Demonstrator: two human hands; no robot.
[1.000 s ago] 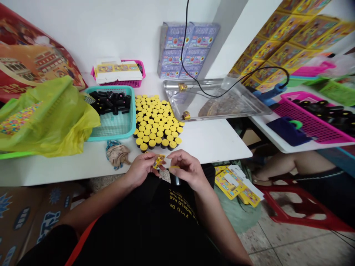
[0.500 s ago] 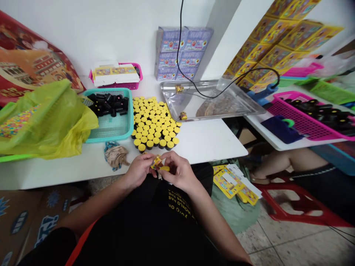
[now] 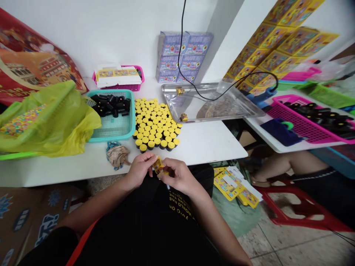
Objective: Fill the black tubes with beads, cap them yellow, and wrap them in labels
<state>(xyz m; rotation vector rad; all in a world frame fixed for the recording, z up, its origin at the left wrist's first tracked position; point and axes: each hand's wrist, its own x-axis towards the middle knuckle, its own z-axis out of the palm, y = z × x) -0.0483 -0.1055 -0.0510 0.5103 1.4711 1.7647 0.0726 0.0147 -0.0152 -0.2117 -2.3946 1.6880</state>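
Above my lap, just in front of the table edge, my left hand (image 3: 142,169) pinches a small yellow printed piece (image 3: 157,165), perhaps a label. Close beside it, my right hand (image 3: 179,174) has its fingers curled round something with a yellow round top (image 3: 165,173). That looks like one of the small yellow-capped containers, but its body is hidden by the fingers. Beyond my hands, many black containers with yellow caps (image 3: 151,125) stand packed together on the white table (image 3: 208,142).
A teal basket (image 3: 111,138) holds black containers, with a crumpled cloth (image 3: 118,154) before it. A metal tray (image 3: 213,120) with small yellow pieces lies at the back, a black cable hanging over it. Purple boxes (image 3: 181,55) are stacked behind. Another person's leg (image 3: 288,164) is at right.
The yellow printed piece has turned so more of its face shows, and the yellow round top is more covered by my right fingers. The camera view has shifted slightly.
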